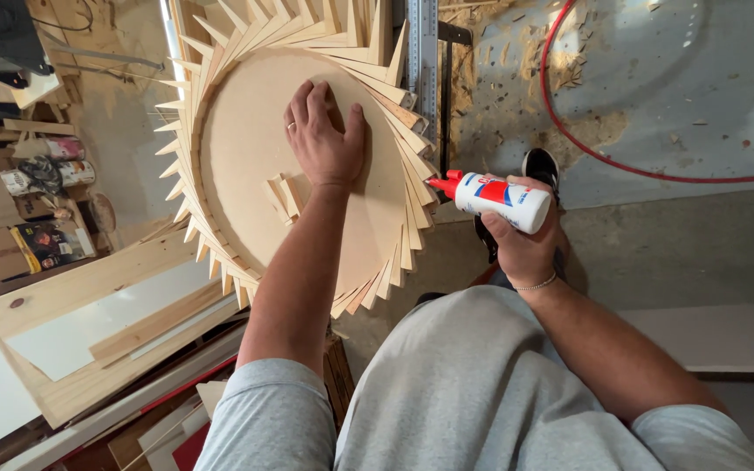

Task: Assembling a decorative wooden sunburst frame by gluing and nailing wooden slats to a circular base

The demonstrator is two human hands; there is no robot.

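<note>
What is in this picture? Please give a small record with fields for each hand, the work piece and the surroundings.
left hand: left hand lies flat on the round wooden disc
right hand: right hand grips a white glue bottle
bottle tip: the red nozzle touches the outer wooden slats
work piece: disc ringed by overlapping slats, fanned like rays
centre: small wooden blocks on the disc
surroundings: metal ruler, red hose, sawdust, boards

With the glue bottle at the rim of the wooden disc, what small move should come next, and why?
Probably a gentle squeeze of the glue bottle in the right hand. Its red nozzle already touches the fanned wooden slats at the edge of the round board, and the left hand lies flat on the board, steadying it.
</note>
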